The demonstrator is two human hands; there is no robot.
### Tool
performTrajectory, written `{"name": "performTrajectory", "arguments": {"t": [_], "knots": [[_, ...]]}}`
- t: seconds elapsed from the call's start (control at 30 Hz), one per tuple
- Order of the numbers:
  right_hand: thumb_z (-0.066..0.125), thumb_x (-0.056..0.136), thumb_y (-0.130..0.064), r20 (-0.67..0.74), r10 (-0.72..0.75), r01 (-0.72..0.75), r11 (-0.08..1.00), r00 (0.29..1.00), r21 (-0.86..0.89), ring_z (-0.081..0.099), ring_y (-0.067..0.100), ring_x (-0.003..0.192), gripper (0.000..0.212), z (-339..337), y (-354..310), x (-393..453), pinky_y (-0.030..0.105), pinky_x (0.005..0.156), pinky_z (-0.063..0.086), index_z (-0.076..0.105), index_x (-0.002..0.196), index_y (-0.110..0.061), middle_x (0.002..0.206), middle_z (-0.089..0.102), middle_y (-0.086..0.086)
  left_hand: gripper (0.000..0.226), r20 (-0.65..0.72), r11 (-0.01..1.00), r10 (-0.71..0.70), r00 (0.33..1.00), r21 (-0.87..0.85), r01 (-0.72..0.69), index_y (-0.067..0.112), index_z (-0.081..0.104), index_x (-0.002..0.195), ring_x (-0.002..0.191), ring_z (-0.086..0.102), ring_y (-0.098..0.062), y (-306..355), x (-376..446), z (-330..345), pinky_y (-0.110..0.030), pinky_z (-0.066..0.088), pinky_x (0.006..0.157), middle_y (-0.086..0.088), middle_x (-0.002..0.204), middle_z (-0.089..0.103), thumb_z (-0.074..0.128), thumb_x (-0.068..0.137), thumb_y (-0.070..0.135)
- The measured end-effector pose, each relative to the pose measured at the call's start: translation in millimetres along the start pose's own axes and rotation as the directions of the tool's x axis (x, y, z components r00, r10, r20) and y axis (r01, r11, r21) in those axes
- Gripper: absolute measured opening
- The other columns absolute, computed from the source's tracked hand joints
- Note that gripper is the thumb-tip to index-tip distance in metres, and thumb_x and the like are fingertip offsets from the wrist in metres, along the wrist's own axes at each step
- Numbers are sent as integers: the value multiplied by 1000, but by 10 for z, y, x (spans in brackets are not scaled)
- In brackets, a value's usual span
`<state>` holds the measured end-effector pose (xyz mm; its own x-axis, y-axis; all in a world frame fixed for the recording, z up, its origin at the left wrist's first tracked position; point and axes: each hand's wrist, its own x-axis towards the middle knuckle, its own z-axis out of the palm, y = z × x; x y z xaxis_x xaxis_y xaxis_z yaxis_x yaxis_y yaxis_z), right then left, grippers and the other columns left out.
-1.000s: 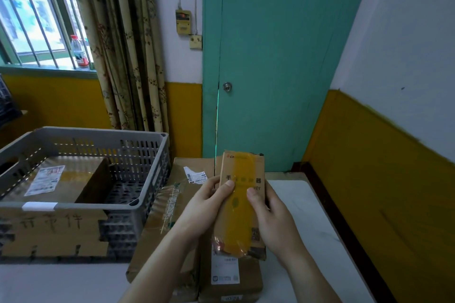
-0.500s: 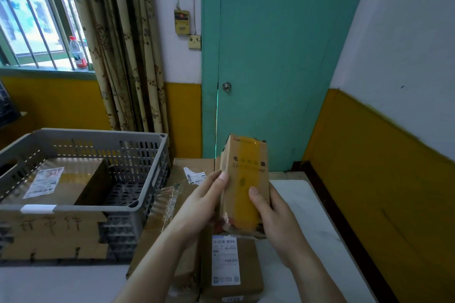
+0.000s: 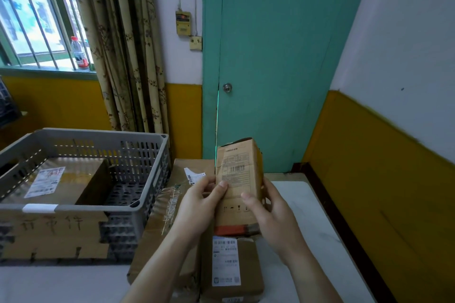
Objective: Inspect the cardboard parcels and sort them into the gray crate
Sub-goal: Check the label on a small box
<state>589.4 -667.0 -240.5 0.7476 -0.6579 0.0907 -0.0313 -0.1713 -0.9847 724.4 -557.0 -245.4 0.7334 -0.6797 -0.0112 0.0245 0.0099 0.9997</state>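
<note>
Table (image 3: 307, 206) first: white top, with the gray crate (image 3: 98, 140) sitting at my ten o'clock and a pile of waiting cardboard parcels (image 3: 157, 226) at six, just beside the crate's right wall. Inside the crate one flat parcel with a white label (image 3: 66, 182) already lies on the left of the floor; the perforated right part is bare.

Between both hands, at twelve o'clock above the pile, I hold a narrow carton (image 3: 237, 184) upright, long axis running from six to twelve, its printed barcode face turned to me and a red strip at the bottom end. My left hand (image 3: 197, 206) curls round the left edge with the thumb pressed on the front face. My right hand (image 3: 268, 206) wraps the right edge, thumb also on the front.

Judging from this, I am mid-inspection, with sorting not yet done. The crate opening lies to nine or ten o'clock of the carton, so the left hand is the nearer one. The carton would need laying flat to sit beside the parcel inside.
</note>
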Motion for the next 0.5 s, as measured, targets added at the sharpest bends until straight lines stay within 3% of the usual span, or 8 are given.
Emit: {"name": "performTrajectory", "arguments": {"t": [0.2,0.37,0.5], "knots": [[63,86,-53,1,37,-37,995,999,88,70,5,109,39,19,27,-5,30,84,62,61,125,-55,120,71,-20,32,232,966,-108,967,-205,157,38,62,129,109,75,-24,63,-81,-2,-38,63,86,-1,118,77,64,97,39],[61,88,-54,-15,83,-81,992,996,94,73,4,99,23,9,-37,7,23,73,61,64,109,-61,109,75,-20,39,226,978,-48,973,-186,92,34,57,135,106,76,-25,57,-76,5,-36,64,83,-3,115,78,66,97,36],[57,100,-49,-105,79,-71,994,991,84,74,6,95,14,-17,-68,71,34,78,63,66,102,-59,103,76,-19,49,236,989,-54,970,-121,84,41,54,135,105,76,-25,17,-80,34,-46,63,89,-6,115,77,73,90,44]]}}
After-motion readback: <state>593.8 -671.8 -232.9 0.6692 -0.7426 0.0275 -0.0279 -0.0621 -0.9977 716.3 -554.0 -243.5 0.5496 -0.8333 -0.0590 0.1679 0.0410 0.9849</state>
